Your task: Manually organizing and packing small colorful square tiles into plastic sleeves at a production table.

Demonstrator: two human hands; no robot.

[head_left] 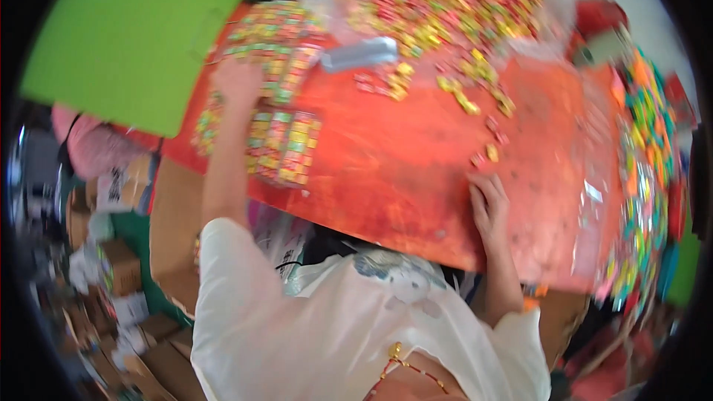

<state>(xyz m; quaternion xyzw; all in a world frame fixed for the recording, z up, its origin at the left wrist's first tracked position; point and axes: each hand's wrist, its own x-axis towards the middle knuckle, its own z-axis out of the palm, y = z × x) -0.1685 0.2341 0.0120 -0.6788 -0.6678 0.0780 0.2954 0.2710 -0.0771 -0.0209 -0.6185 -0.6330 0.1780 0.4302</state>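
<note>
My left hand (238, 80) reaches over rows of small wrapped sweets packed in flat clear packs (281, 145) on the left of the table. Motion blurs its fingers, so its grip cannot be made out. Further right, my right hand (490, 206) rests near the table's front edge, its fingers loosely bent and apart, with no held thing visible. Just beyond its fingertips lie a red wrapped sweet (477, 160) and a yellow wrapped sweet (492, 152). A grey, box-shaped metal piece (360, 54) sits between the packs and several loose sweets (394, 83).
A large heap of red and yellow sweets (453, 0) spreads from a clear plastic bag at the back of the red tabletop (386, 156). Bags of colourful pieces (642, 200) line the right side. A green board (134, 37) stands far left; cardboard boxes (122, 267) lie below.
</note>
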